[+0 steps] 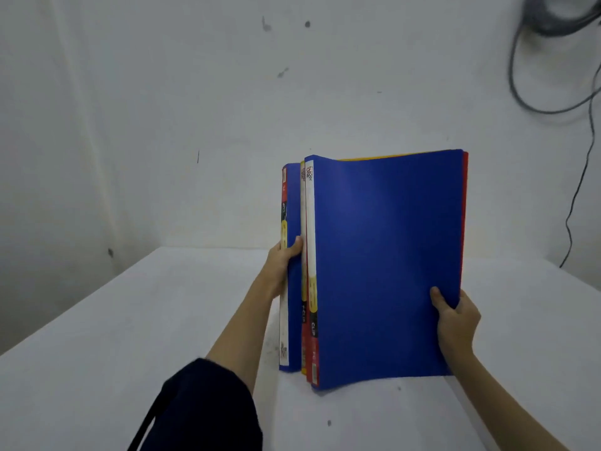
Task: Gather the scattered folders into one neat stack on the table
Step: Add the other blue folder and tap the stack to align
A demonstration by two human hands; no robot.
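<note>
A bundle of several folders [383, 265] stands upright on its bottom edge on the white table [130, 320], a blue cover facing me. Red and yellow folders show behind the front blue one, and another blue folder [294, 304] stands at the left, spine labels toward me. My left hand [281, 265] grips the spine side of the bundle, thumb over the left blue folder. My right hand [455, 320] clasps the open right edge low down, thumb on the blue cover. The bundle's back is hidden.
A white wall rises just behind the table. Grey and black cables [553, 76] hang on the wall at the upper right. A dark sleeve and strap [201, 411] sit at the bottom left. The table's far edge runs right behind the folders.
</note>
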